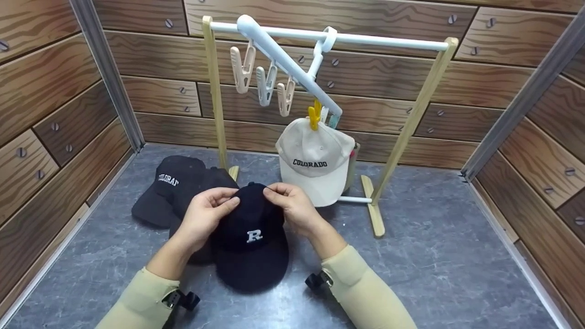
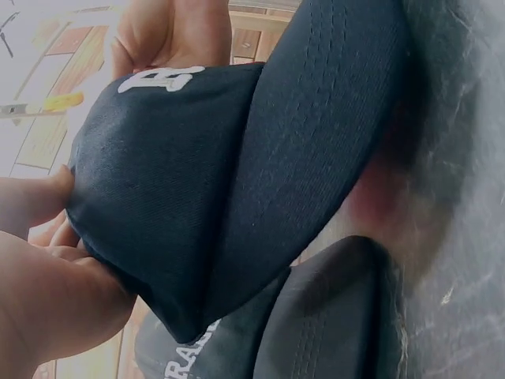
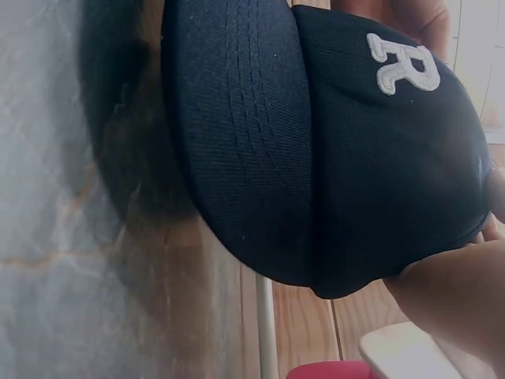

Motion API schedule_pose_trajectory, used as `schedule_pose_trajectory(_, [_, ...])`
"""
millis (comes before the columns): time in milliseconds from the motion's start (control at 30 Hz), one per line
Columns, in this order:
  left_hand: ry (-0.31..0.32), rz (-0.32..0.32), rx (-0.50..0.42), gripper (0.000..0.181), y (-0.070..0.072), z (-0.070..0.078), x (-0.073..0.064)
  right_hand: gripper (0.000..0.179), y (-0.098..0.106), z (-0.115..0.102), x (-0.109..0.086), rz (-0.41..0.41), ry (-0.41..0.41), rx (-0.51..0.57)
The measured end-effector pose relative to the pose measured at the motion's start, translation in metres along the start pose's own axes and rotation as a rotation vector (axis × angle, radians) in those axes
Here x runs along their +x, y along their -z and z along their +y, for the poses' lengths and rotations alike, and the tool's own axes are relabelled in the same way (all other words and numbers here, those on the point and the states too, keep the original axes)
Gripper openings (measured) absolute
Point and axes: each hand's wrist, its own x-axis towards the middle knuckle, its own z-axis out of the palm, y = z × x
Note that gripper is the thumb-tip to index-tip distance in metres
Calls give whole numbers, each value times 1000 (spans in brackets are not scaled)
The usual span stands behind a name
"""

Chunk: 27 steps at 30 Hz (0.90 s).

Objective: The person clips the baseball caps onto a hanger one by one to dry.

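Note:
Both hands hold a dark navy baseball cap (image 1: pixel 251 256) with a white letter R on its front, brim pointing down toward the person. My left hand (image 1: pixel 205 214) pinches the crown's upper left edge between thumb and fingers. On the other side, my right hand (image 1: pixel 295 208) pinches the upper right edge the same way. In the left wrist view the cap (image 2: pixel 173 174) fills the middle, its brim close over the grey surface. Behind it, a white COLORADO cap (image 1: pixel 315 160) hangs by a yellow clip (image 1: pixel 314 116) from a pale blue clip hanger (image 1: pixel 292 66).
Several dark caps (image 1: pixel 169 192) lie overlapping on the grey tabletop (image 1: pixel 438 256) at the left. The hanger hooks onto the white bar (image 1: pixel 388 42) of a wooden-legged rack (image 1: pixel 413 109). Free clips (image 1: pixel 265 87) hang along the hanger's left part. Wood-patterned panels enclose the back and sides.

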Motion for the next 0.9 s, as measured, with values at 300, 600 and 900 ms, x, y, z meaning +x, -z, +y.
schedule_pose_trajectory(300, [-28,-3,26,28,-6,7,1,13,2,-9,-2,16,40,-52])
schedule_pose_trajectory(600, [-44,2,13,29,-14,14,6,14,0,-23,-7,44,88,-71])
schedule_pose_trajectory(900, [-63,-15,-6,28,-23,23,9,11,2,-34,-11,86,149,-156])
